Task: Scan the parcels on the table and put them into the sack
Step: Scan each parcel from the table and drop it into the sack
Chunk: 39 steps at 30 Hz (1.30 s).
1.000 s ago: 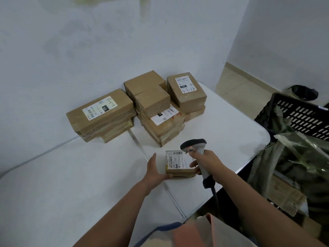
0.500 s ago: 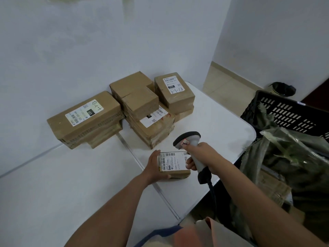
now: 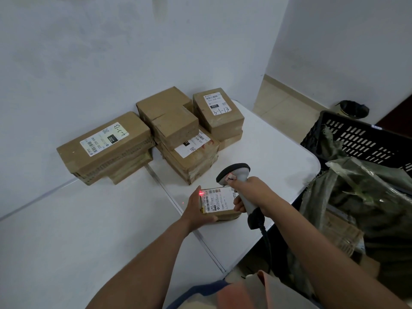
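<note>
A small parcel [image 3: 219, 202] lies flat on the white tabletop [image 3: 93, 219], near its front edge, with its white label turned up. The left hand [image 3: 197, 211] holds it from its left side — the fingers lie along the left edge and the thumb curls under the front edge. The right hand [image 3: 250, 192] is just right of the parcel and grips the handle of a grey scanner [image 3: 239, 184]; the fingers are closed tightly around it. The head of the scanner stands above the far right corner of the parcel, and a black cable hangs from the bottom of the handle. A red light spot falls on the upper left corner of the label, beside the left thumb, and a weaker red dot shows on the tabletop left of the parcel.

Behind the parcel, against the wall, the other parcels [image 3: 178, 134] stand in stacks — brown boxes, some with labels. To the right of the parcel, beyond the tabletop edge, a green sack [image 3: 365, 197] stands open, and behind it there is a black crate [image 3: 365, 139].
</note>
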Motion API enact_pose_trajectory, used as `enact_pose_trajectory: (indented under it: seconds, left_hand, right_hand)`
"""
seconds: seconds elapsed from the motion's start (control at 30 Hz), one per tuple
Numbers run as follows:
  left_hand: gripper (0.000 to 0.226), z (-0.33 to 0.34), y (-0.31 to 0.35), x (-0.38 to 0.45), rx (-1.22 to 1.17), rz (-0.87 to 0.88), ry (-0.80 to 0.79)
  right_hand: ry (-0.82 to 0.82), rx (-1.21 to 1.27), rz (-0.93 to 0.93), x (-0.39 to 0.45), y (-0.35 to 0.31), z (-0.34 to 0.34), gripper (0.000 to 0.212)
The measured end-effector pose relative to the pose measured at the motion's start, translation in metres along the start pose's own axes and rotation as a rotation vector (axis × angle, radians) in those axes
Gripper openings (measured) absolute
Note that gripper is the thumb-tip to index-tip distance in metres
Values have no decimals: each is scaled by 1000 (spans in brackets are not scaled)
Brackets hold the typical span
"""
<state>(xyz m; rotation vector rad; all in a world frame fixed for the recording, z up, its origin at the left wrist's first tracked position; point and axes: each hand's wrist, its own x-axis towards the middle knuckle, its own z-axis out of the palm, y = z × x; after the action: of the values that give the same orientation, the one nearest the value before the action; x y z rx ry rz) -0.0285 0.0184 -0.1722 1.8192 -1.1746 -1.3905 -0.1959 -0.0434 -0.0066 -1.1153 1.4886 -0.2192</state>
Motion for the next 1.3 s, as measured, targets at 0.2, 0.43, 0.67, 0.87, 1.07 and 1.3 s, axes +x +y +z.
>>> enact_pose_trajectory:
  seconds: [0.2, 0.43, 0.67, 0.87, 1.07, 1.3]
  left_hand:
    - [121, 1, 1, 1, 13, 8, -3]
    - [118, 1, 1, 1, 17, 14, 1]
    - [121, 2, 1, 0, 227, 35, 49]
    - [123, -1, 9, -1, 488, 57, -27]
    - [114, 13, 47, 1, 576, 46, -184]
    - [78, 107, 115, 4, 440, -66, -548]
  right_hand:
    - [9, -20, 5, 0, -1, 0, 40]
    - [7, -15, 0, 0, 0, -1, 38]
    - [17, 50, 4, 6, 18, -10, 46]
    - [50, 129, 62, 9, 51, -32, 48]
    - [163, 309, 131, 8, 93, -78, 48]
    - [501, 560, 177, -3, 161, -172, 44]
